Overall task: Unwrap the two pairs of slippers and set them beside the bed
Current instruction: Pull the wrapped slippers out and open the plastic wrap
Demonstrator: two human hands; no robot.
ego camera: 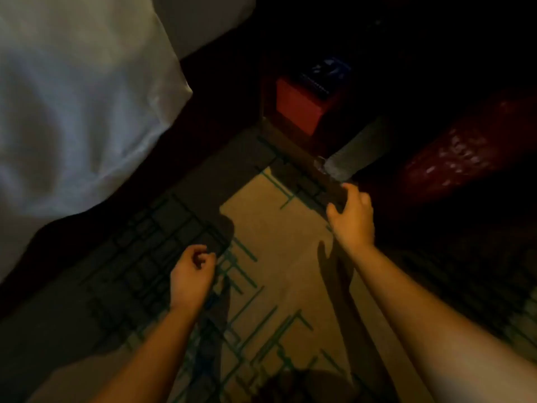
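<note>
you are standing over the patterned carpet (279, 228) with both hands empty. your left hand (190, 276) is hanging low with fingers curled loosely inward, closed on nothing. your right hand (353, 215) is reaching forward and to the right, fingers spread and bent, toward the dark foot of the nightstand (293, 109).

just beyond those fingertips a pale, glossy strip (347, 159) is lying in the shadow under the nightstand. judgement: this is probably a wrapped slipper pack, though the view is too dim and blurred to confirm it, and a second pack cannot be made out. its long axis is running diagonally, from near your right fingertips up and away to the right.

the right hand is clearly the nearer one, close to the strip's near end but apart from it. the left is well apart. the bed (81, 91), with its white sheet, is lying to your upper left, across the carpet from the strip.
</note>
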